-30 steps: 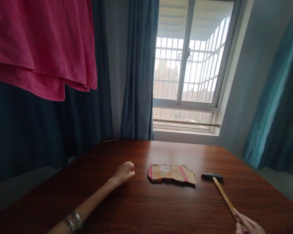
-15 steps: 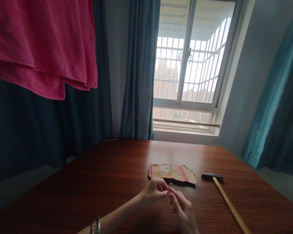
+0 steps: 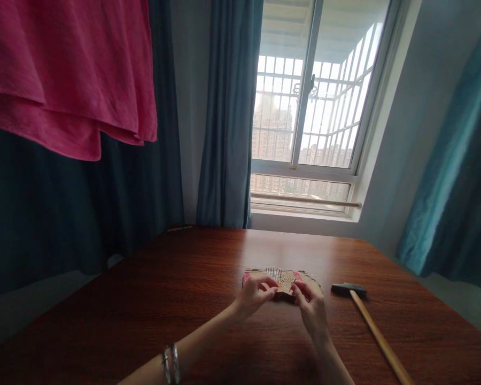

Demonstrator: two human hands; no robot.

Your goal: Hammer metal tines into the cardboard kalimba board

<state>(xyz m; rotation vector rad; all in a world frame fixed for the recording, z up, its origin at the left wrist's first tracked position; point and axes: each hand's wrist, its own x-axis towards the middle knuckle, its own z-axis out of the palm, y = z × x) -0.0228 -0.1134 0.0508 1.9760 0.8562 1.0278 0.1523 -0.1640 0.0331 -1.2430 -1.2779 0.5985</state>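
A flat, dark-edged board (image 3: 287, 278) with a speckled tan top and pink bands lies on the table. Several thin nails (image 3: 273, 272) stand upright in a row towards its back. Over the board's near left part is my left hand (image 3: 257, 292), thumb and fingers pinched together; whatever is between them is hidden. Across a small gap, my right hand (image 3: 310, 303) is at the near right part of the board, its fingertips closed on what looks like a small nail (image 3: 294, 281). To the right rests a hammer (image 3: 374, 326) with a dark head and wooden handle, touched by neither hand.
The brown wooden table (image 3: 152, 299) reaches back towards a barred window (image 3: 304, 123). Blue curtains (image 3: 228, 117) hang behind it, and a pink cloth (image 3: 76, 80) hangs at upper left.
My hands were together in front of the board around an upright nail. They have parted and moved forward over its near edge, the right hand going rightward. The hammer has stayed put.
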